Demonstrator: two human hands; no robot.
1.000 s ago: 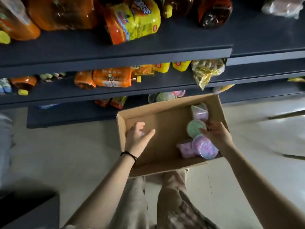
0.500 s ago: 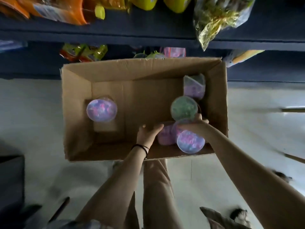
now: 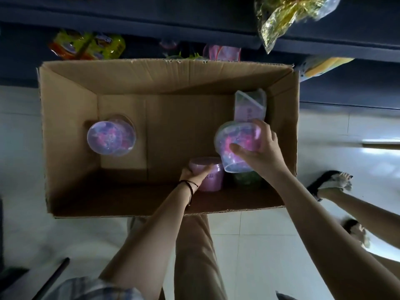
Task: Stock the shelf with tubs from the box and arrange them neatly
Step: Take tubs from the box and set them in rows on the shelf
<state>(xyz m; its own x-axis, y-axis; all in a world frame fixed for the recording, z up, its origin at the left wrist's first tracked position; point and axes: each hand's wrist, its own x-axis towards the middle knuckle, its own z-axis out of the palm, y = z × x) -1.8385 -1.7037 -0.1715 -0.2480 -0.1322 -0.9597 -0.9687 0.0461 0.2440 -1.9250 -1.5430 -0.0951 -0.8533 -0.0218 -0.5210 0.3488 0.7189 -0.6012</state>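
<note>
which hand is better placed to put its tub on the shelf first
Probably the right. The right hand grips a clear tub, tilted and raised over a green tub, nearer the shelf. The left hand holds a pink tub low by the near wall of the box.

Pale tiled floor is being lit from the right edge; dark blue shelf is being shown across the top.

Left of the left hand and its pink tub, the box floor lies bare up to a lone lidded tub near the left wall. Beyond the right hand and its clear tub, a tipped tub crowds the right wall; a green tub sits beneath.
</note>
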